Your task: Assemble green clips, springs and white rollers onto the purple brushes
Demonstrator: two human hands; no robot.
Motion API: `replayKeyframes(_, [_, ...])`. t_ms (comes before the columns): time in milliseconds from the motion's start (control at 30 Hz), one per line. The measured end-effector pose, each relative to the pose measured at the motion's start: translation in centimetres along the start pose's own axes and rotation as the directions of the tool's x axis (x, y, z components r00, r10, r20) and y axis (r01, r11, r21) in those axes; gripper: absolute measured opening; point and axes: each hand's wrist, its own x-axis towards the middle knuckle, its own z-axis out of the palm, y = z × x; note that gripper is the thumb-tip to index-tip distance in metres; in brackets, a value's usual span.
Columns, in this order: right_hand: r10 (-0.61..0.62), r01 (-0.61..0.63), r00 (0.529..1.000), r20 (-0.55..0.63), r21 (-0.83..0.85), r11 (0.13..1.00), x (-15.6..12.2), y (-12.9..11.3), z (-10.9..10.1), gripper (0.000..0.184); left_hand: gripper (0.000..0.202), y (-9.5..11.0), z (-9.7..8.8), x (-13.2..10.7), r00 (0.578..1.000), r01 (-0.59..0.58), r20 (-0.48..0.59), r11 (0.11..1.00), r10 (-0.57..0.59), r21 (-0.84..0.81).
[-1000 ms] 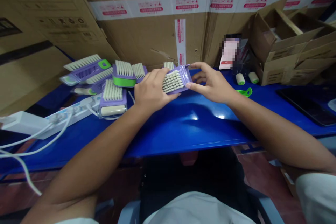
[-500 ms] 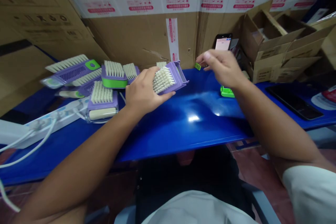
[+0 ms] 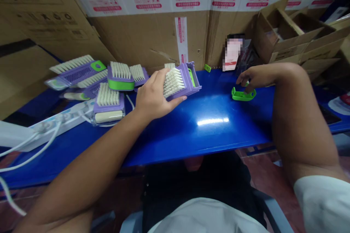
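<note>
My left hand is wrapped round a purple brush head with cream bristles, holding it tilted over the table. The brush's open end faces right, and a bit of green shows inside. On the right, my right hand is bent down at the wrist over a green plastic piece lying on the table. Its fingers are curled but apart, with one fingertip reaching into the piece; a firm grip is not visible. A small green clip-like part lies at the back, near the cardboard.
Several purple brushes are heaped at the left beside a white power strip with cables. A phone leans at the back. Cardboard trays stand at the right, with a dark flat device partly behind my arm. Large cartons wall off the blue table's rear.
My right hand has moved right and down from near the small green part to the larger green piece. My left hand still holds the brush head, turned slightly so its open end shows more.
</note>
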Motion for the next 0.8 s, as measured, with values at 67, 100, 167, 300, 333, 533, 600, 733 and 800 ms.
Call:
replayKeyframes(67, [-0.056, 0.055, 0.997, 0.053, 0.027, 0.998, 0.5, 0.4, 0.4, 0.036, 0.093, 0.0, 0.0, 0.0, 1.0, -0.019, 0.011, 1.0, 0.019, -0.013])
replayKeyframes(100, [-0.062, 0.059, 0.995, 0.077, 0.049, 0.997, 0.7, 0.4, 0.6, 0.038, 0.093, 0.0, 0.0, 0.0, 1.0, -0.024, 0.016, 1.0, 0.024, -0.019])
replayKeyframes(167, [-0.056, 0.037, 0.989, 0.137, 0.131, 0.991, 1.0, 0.0, 0.9, 0.043, 0.091, -0.1, 0.1, 0.0, 0.999, -0.028, 0.024, 0.999, 0.029, -0.029])
replayKeyframes(300, [-0.073, 0.024, 0.99, 0.122, 0.36, 0.933, 1.1, -0.7, 0.6, 0.049, 0.088, 0.0, 0.1, -0.1, 0.998, -0.057, 0.036, 0.997, 0.059, -0.046])
replayKeyframes(333, [-0.058, 0.038, 0.997, 0.044, 0.366, 0.93, 1.2, -0.7, 0.5, 0.048, 0.088, 0.0, 0.1, -0.1, 0.997, -0.063, 0.037, 0.997, 0.065, -0.05])
replayKeyframes(533, [0.21, -0.218, 0.902, -0.378, 0.023, 0.976, 3.9, 0.6, 1.3, 0.042, 0.088, 0.2, 0.0, -0.1, 0.997, -0.06, 0.049, 0.997, 0.063, -0.057])
replayKeyframes(600, [0.27, -0.292, 0.914, -0.304, -0.029, 0.956, 5.0, 1.0, 2.1, 0.034, 0.088, 0.3, 0.0, -0.1, 0.997, -0.061, 0.052, 0.997, 0.064, -0.057])
replayKeyframes(733, [0.294, -0.31, 0.911, -0.29, -0.009, 0.951, 6.0, 1.4, 3.0, 0.02, 0.085, 0.2, 0.1, -0.1, 0.995, -0.08, 0.053, 0.995, 0.084, -0.066])
replayKeyframes(800, [0.302, -0.294, 0.872, -0.385, 0.082, 0.952, 5.7, 1.2, 2.6, 0.025, 0.083, 0.0, 0.1, -0.1, 0.993, -0.109, 0.037, 0.991, 0.112, -0.081])
